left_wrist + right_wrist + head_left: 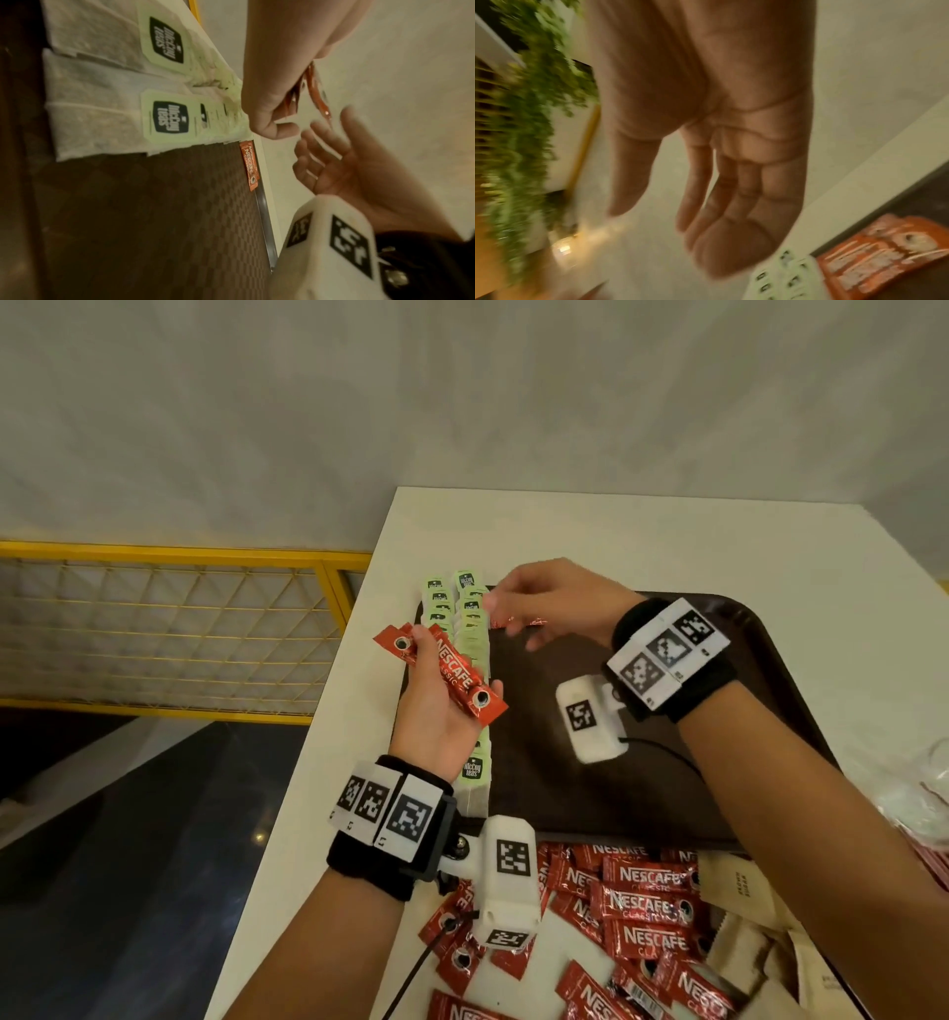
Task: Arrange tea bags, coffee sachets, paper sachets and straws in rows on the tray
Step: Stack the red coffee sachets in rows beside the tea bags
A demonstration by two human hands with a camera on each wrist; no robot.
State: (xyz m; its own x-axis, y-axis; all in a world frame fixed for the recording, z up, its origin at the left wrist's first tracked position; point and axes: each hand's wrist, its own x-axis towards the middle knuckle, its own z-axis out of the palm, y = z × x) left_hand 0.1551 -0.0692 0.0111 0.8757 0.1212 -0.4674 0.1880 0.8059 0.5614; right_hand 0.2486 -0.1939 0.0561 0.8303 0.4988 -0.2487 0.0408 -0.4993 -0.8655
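Note:
My left hand [454,667] grips a few red Nescafe coffee sachets [452,672] above the tray's left side; the left wrist view shows them edge-on in that hand [270,119]. A dark brown tray [667,788] carries rows of green-tagged tea bags [467,618] along its left edge. My right hand [516,618] hovers with its fingers straight over the tray's far left corner, just above one red sachet [521,622] lying flat beside the tea bags. That sachet [875,257] lies under the right hand [731,182], and it [250,166] sits against the tray's rim.
A loose pile of red coffee sachets [642,906] lies on the white table [616,531] in front of the tray, with brown paper sachets [744,911] to its right. Clear plastic wrapping [919,793] sits at the right edge. A yellow railing [179,629] stands beyond the table's left edge.

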